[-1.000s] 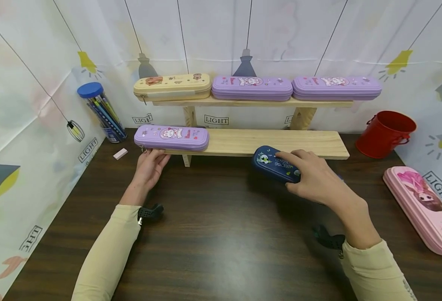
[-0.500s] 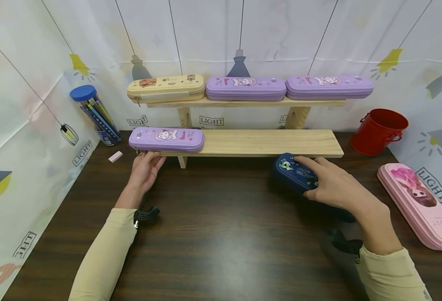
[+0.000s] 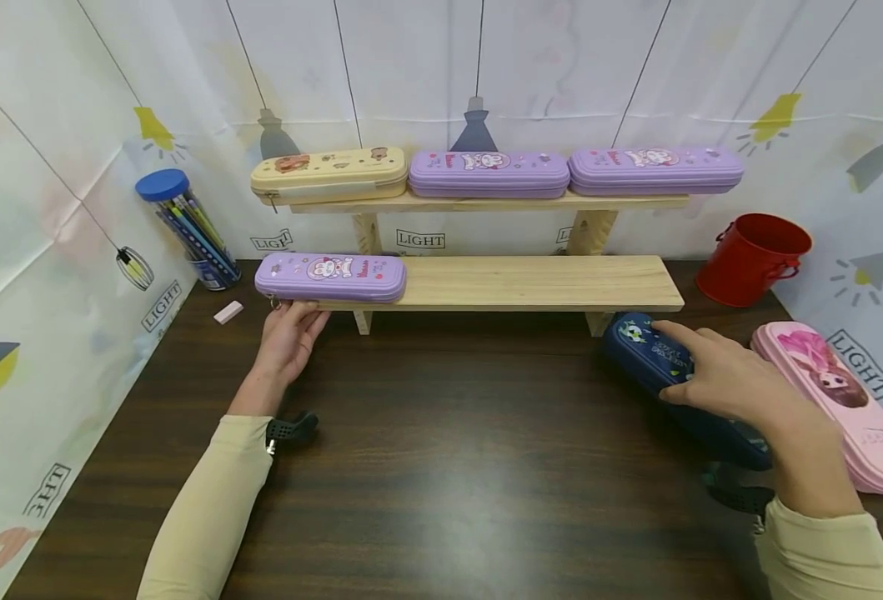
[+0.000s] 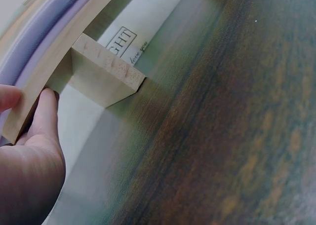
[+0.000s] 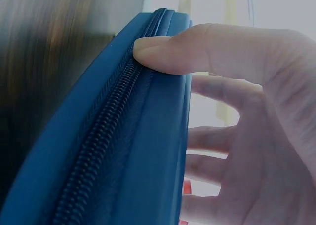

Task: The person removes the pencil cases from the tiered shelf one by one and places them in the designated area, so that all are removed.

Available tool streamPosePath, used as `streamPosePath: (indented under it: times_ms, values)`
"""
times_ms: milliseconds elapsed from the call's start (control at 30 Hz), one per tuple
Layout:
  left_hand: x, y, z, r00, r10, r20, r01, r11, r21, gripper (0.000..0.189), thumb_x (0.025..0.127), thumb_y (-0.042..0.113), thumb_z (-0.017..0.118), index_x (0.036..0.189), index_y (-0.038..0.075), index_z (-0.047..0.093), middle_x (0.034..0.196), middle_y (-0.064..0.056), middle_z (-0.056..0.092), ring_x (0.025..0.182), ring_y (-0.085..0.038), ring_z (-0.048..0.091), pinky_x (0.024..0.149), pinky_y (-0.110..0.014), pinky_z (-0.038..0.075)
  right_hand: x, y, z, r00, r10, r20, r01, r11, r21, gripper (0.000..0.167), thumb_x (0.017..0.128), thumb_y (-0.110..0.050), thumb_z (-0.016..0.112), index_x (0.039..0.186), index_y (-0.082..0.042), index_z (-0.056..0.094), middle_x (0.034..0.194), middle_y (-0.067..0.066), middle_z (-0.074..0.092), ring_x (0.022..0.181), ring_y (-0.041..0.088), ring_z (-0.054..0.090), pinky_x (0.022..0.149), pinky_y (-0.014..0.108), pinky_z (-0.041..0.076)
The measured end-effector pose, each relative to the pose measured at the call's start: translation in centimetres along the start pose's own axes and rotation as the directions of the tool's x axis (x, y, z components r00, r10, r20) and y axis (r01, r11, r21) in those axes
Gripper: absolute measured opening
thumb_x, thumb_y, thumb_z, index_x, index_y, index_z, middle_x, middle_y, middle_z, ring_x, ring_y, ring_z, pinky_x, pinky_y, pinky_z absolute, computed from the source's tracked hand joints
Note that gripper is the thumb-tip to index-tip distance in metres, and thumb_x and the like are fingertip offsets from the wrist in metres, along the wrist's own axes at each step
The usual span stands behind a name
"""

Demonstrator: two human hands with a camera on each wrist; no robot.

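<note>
Shifting rightward, right hand (image 3: 745, 379) grips navy case (image 3: 692, 422), possibly lifted.

Item, dark-blue pencil case (image 3: 645, 364), gripped in the person's right hand (image 3: 741, 387): shifted rightward along the front of the wooden shelf (image 3: 539, 283) over the past second; its length turned more steeply toward the person, with more of it on show. Item, right shelf leg (image 3: 597, 323): formerly hidden, now visible; item, pink case (image 3: 835, 379): formerly unobstructed, now partly covered by that hand and wrist.
</note>
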State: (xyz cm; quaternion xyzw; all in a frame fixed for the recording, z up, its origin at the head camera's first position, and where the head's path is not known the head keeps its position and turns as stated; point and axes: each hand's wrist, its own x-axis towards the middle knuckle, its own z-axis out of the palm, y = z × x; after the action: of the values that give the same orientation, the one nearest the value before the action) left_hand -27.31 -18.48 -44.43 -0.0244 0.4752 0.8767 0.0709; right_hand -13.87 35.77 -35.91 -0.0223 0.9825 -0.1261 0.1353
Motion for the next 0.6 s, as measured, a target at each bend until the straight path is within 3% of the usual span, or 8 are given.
streamPosePath:
  times_ms: [167, 600]
  values:
    - [-0.1, 0.0, -0.1, 1.0, 0.002, 0.016, -0.002, 1.0, -0.002, 0.057, 0.102, -0.004, 0.038, 0.155, 0.011, 0.022, 0.143, -0.005, 0.048, 0.146, -0.022, 0.036, 0.115, -0.028, 0.041, -0.2, 2.7, -0.4, 0.999, 0.039, 0.011, -0.039, 0.999, 0.017, 0.105, 0.078, -0.043, 0.08, 0.155, -0.004, 0.021, 0.137, 0.043, 0.037, 0.117, 0.062, 0.037, 0.085, 0.077, 0.047]
    - [-0.2, 0.1, 0.1, 1.0, -0.014, 0.001, 0.014, 1.0, -0.01, 0.055, 0.102, -0.004, 0.04, 0.153, 0.011, 0.024, 0.141, -0.004, 0.049, 0.143, -0.019, 0.04, 0.114, -0.028, 0.041, -1.1, 8.2, -0.7, 0.983, 0.178, 0.045, -0.181, 0.981, 0.067, 0.115, 0.081, -0.055, 0.073, 0.154, 0.007, 0.01, 0.14, 0.046, 0.027, 0.117, 0.064, 0.032, 0.086, 0.079, 0.044]
